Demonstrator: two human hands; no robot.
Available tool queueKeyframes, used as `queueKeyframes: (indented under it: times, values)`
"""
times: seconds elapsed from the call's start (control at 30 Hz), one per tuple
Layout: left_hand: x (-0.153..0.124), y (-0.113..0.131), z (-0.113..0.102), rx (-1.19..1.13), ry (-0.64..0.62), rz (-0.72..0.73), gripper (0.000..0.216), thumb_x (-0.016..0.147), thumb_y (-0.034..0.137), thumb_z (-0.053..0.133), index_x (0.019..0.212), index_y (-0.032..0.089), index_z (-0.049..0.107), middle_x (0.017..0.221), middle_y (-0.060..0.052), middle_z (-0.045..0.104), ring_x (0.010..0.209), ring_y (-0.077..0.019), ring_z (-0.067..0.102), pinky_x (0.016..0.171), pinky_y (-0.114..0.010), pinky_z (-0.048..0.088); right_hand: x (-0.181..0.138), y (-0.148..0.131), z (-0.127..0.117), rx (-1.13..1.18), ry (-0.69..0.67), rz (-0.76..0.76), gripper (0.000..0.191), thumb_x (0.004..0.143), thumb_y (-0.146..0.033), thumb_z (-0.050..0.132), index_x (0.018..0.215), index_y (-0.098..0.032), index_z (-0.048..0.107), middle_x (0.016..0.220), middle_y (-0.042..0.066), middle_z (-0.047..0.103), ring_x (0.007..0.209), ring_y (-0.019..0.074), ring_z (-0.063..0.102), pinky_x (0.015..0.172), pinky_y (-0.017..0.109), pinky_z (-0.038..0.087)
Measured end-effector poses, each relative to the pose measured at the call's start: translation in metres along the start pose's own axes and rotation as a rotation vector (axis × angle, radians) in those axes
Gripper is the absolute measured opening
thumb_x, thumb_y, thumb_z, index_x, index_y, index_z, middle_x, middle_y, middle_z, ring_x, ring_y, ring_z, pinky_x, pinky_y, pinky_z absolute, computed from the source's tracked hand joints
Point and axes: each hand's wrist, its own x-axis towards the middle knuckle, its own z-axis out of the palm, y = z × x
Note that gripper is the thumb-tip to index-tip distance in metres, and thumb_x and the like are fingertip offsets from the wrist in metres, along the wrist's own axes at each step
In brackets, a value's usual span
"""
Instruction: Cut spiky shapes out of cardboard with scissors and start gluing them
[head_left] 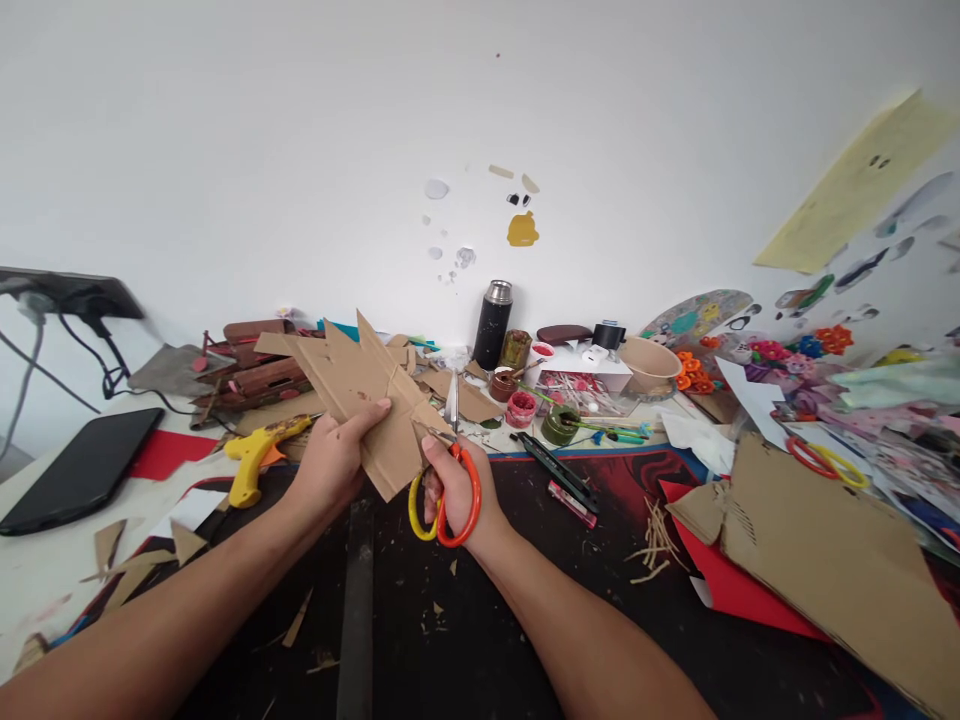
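Note:
A jagged piece of corrugated cardboard (386, 440) is held up over the dark desk mat (450, 640). My left hand (334, 455) grips its left side, thumb on the near face. My right hand (469, 490) is closed on a pair of scissors (470, 520) with one red and one yellow handle loop. The scissor blades are spread and point up, at the right edge of the cardboard. Part of the blades is hidden behind the cardboard and my fingers. Below, a long flat metal ruler (356, 610) lies on the mat.
A yellow glue gun (259, 455) and a black phone (82, 470) lie to the left. Open paint jars (521, 408), a black flask (493, 325) and a box cutter (555, 470) are ahead. Large cardboard (832, 560) and second scissors (829, 463) lie on the right.

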Motion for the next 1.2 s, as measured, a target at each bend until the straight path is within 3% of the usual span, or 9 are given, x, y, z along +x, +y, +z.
queueKeyframes:
  times: [0.2,0.5,0.7,0.93,1.07,1.2]
  values:
    - [-0.001,-0.005,0.002,-0.016,0.011,0.034,0.052,0.061,0.032,0.096,0.105,0.012,0.078,0.101,-0.013,0.084,0.096,-0.0355,0.081,0.081,-0.04,0.069,-0.001,0.002,0.002,0.011,0.039,-0.001,0.054,0.083,-0.071,0.075,0.075,-0.024,0.049,0.043,-0.011,0.045,0.028,0.0096,0.044,0.03,0.02,0.038]
    - [0.007,0.008,-0.005,0.026,-0.074,-0.085,0.046,0.062,0.031,0.095,0.1,0.011,0.078,0.09,-0.012,0.083,0.084,-0.0351,0.081,0.072,-0.04,0.07,-0.002,0.003,-0.002,0.021,-0.038,0.01,0.055,0.082,-0.072,0.077,0.08,-0.023,0.053,0.045,-0.011,0.048,0.028,0.0094,0.045,0.029,0.019,0.038]
    - [0.018,0.011,-0.013,0.006,-0.059,-0.054,0.042,0.068,0.027,0.093,0.105,0.014,0.078,0.089,-0.008,0.082,0.072,-0.0265,0.078,0.063,-0.034,0.068,0.001,0.006,-0.006,0.014,-0.058,0.031,0.055,0.08,-0.07,0.079,0.076,-0.022,0.052,0.045,-0.01,0.05,0.028,0.009,0.046,0.029,0.018,0.037]
    - [0.026,0.021,-0.018,0.011,-0.063,-0.041,0.04,0.068,0.026,0.094,0.103,0.014,0.078,0.094,-0.009,0.082,0.072,-0.0244,0.078,0.062,-0.029,0.066,0.007,0.001,-0.013,0.075,-0.01,0.011,0.061,0.077,-0.078,0.08,0.08,-0.023,0.054,0.045,-0.01,0.05,0.029,0.0086,0.041,0.029,0.019,0.037]
    - [0.029,0.023,-0.021,0.022,-0.085,-0.077,0.041,0.066,0.026,0.094,0.102,0.013,0.079,0.095,-0.012,0.083,0.072,-0.026,0.078,0.062,-0.031,0.067,0.009,-0.005,-0.016,0.088,0.024,0.004,0.064,0.076,-0.08,0.08,0.077,-0.022,0.052,0.046,-0.009,0.05,0.031,0.0083,0.042,0.03,0.019,0.037]
    - [0.029,0.023,-0.022,0.077,-0.106,-0.125,0.04,0.065,0.027,0.094,0.098,0.01,0.079,0.094,-0.02,0.083,0.076,-0.0338,0.081,0.062,-0.036,0.067,0.009,-0.007,-0.018,0.058,0.014,-0.028,0.064,0.078,-0.081,0.078,0.079,-0.022,0.052,0.048,-0.009,0.05,0.031,0.0081,0.044,0.03,0.018,0.037]
